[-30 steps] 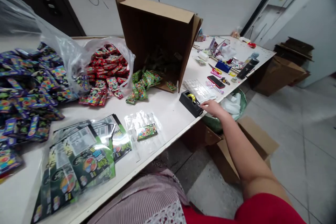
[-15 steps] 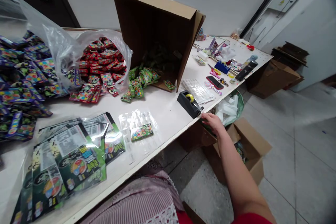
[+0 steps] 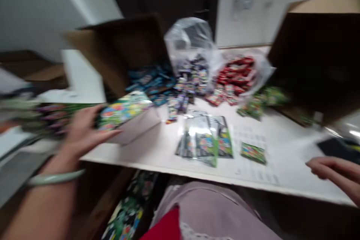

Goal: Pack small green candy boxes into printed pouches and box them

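The whole view is smeared by motion. My left hand (image 3: 84, 131), a pale bangle on its wrist, reaches over the table's left end, and its fingers seem to close round a colourful box (image 3: 123, 110). My right hand (image 3: 334, 172) hovers at the table's (image 3: 281, 180) front edge on the right, fingers stretched out towards the left, holding nothing. Between the hands lies a stack of clear bags with green and black packs (image 3: 205, 138). A small green packet (image 3: 253, 152) lies beside it on a clear sleeve.
Heaps of small packets lie at the back: blue (image 3: 152, 80), purple in a plastic bag (image 3: 191, 78), red (image 3: 236, 78), green (image 3: 261, 101). Tipped cardboard boxes stand at left (image 3: 118, 48) and right (image 3: 317, 56). A black tape dispenser (image 3: 337, 146) is near my right hand.
The view has swung to the left. My right hand has come away from the tape dispenser to the table edge. My left hand has come into view at the colourful box.
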`<state>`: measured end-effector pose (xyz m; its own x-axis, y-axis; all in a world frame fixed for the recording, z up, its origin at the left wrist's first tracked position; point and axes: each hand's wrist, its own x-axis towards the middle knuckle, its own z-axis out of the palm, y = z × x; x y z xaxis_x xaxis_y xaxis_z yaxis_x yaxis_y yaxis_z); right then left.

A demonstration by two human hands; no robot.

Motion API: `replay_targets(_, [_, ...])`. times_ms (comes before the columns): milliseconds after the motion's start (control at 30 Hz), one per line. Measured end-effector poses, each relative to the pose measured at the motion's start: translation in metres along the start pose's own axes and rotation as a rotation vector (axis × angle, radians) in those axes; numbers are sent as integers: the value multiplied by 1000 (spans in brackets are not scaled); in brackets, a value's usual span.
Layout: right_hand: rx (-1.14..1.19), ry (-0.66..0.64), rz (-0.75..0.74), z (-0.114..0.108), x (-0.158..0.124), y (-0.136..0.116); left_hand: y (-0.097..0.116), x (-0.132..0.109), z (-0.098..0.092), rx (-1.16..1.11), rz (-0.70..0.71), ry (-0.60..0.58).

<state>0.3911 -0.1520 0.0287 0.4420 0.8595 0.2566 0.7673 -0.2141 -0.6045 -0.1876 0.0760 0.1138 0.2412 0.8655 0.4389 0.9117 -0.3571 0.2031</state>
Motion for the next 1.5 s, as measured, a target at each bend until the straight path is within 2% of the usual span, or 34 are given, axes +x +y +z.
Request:
replay_targets(33, [149, -143, -74, 24, 13, -33, -12, -12, -17, 71, -1, 36])
replay_targets(100, [381, -389, -253, 66, 30, -118, -21, -28, -31, 156, 41, 84])
replay_targets(167, [558, -619, -398, 98, 35, -212, -17, -35, -27, 175, 69, 103])
replay_targets(233, [727, -741, -467, 126, 34, -292, -8, -39, -19, 171, 64, 121])
replay_targets(300, [899, -805, -422, 155, 32, -349, 0, -44, -14, 154, 50, 136])
replay_targets(400, [1072, -863, -310, 197, 31, -391, 3, -52, -13, 126, 40, 158])
replay_targets(533, [1089, -872, -223, 230, 31, -405, 2, -57, -13, 89, 43, 179])
replay_targets(667, [949, -874, -229, 238, 32, -407, 5, -58, -14, 87, 72, 156])
replay_targets(767, [811, -854, -322, 238, 33, -408, 7, -57, -16, 151, 115, 72])
replay_targets(867, [571, -788, -449, 236, 37, -414, 6, -55, -18, 189, 119, 28])
replay_targets(1000, [33, -658, -670, 229, 49, -434, 2, -54, -17, 148, 122, 62])
replay_targets(1067, [-182, -664, -730, 225, 58, -441, 0, -53, -16, 130, 119, 84])
replay_targets(1133, [-292, -678, -742, 221, 66, -439, -2, -53, -15, 115, 109, 101])
replay_targets(1200, [-308, -647, -743, 218, 69, -428, -3, -52, -15, 94, 96, 110])
replay_targets(1267, [-215, -558, -795, 218, 67, -413, -3, -51, -14, 68, 79, 110])
replay_targets(1367, [-30, -366, -1041, 227, 51, -395, -3, -49, -14, 39, 68, 115])
replay_targets(1433, [-22, -258, -1183, 238, 39, -390, -3, -49, -14, 35, 62, 122])
replay_targets(1500, [-90, -218, -1231, 246, 30, -385, -1, -51, -14, 40, 50, 121])
